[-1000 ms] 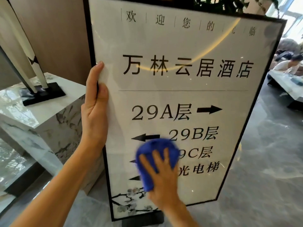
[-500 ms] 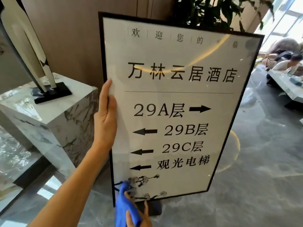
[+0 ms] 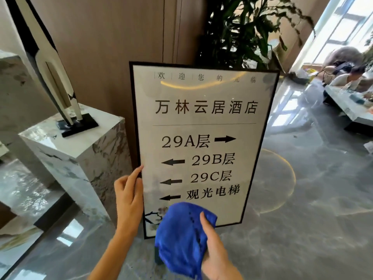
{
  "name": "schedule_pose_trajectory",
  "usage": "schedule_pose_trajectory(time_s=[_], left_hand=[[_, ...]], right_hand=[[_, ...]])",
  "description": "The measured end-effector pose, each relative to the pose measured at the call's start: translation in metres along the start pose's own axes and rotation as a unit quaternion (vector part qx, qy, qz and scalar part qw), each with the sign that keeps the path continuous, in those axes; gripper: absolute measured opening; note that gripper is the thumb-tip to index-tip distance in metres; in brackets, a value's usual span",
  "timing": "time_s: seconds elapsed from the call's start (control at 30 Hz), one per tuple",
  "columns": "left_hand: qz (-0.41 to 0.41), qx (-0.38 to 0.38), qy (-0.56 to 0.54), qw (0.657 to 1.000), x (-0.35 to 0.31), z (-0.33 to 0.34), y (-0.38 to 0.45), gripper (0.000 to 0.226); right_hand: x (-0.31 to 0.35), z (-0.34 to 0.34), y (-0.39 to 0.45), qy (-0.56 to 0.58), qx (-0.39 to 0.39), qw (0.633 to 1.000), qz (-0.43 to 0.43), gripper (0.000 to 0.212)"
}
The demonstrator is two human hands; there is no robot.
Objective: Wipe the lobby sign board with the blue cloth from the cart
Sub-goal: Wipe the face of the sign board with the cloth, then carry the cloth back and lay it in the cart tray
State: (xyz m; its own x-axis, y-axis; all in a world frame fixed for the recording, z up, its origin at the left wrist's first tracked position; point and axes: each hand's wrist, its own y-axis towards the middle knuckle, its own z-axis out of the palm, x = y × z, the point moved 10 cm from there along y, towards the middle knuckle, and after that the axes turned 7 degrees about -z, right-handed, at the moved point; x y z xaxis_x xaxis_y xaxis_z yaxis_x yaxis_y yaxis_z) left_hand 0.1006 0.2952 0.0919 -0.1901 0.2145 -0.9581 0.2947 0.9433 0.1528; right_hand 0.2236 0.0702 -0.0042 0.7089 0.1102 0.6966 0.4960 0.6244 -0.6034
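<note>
Fingers [image 3: 136, 174] touch sign board [image 3: 203, 122] edge; right hand [image 3: 214, 251] grips blue cloth [image 3: 181, 235]

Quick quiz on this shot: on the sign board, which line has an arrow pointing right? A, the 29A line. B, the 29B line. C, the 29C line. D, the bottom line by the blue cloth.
A: on the sign board, only the arrow beside 29A points right; the three arrows below it point left.
</note>
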Motion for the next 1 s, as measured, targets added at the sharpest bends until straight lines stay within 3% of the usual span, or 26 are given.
schedule_pose_trajectory(time_s=[0.07,0.13,0.23,0.3,0.37,0.57,0.7,0.77,0.83,1.0], left_hand=[[0.013,0.038,0.006,0.999,-0.005,0.007,-0.018,0.034],[-0.062,0.136,-0.039,0.988,-0.006,0.031,-0.028,0.036],[-0.179,0.293,-0.157,0.926,-0.028,0.069,-0.05,0.036],[-0.22,0.33,-0.253,0.882,-0.047,0.081,-0.055,0.04],[-0.228,0.326,-0.284,0.872,-0.065,0.082,-0.05,0.038],[-0.232,0.291,-0.255,0.892,-0.102,0.076,-0.031,0.02],[-0.223,0.292,-0.255,0.894,-0.124,0.075,-0.025,0.021],[-0.219,0.29,-0.239,0.9,-0.133,0.076,-0.023,0.026],[-0.21,0.283,-0.213,0.911,-0.142,0.076,-0.02,0.029],[-0.172,0.294,-0.174,0.924,-0.167,0.077,-0.017,0.033]], right_hand=[[0.021,0.017,-0.009,0.04,0.039,0.998,0.015,0.065],[0.046,0.032,-0.012,0.058,0.088,0.994,0.01,0.068],[0.081,0.044,-0.015,0.066,0.127,0.99,-0.011,0.072],[0.104,0.048,-0.019,0.042,0.131,0.99,-0.029,0.072],[0.128,0.051,-0.023,0.017,0.142,0.989,-0.046,0.07],[0.195,0.048,-0.043,-0.112,0.158,0.976,-0.096,0.052],[0.232,0.041,-0.061,-0.188,0.15,0.954,-0.182,0.063],[0.246,0.042,-0.072,-0.222,0.162,0.936,-0.219,0.064],[0.259,0.045,-0.08,-0.284,0.17,0.908,-0.256,0.052],[0.281,0.048,-0.091,-0.39,0.131,0.847,-0.336,0.038]])
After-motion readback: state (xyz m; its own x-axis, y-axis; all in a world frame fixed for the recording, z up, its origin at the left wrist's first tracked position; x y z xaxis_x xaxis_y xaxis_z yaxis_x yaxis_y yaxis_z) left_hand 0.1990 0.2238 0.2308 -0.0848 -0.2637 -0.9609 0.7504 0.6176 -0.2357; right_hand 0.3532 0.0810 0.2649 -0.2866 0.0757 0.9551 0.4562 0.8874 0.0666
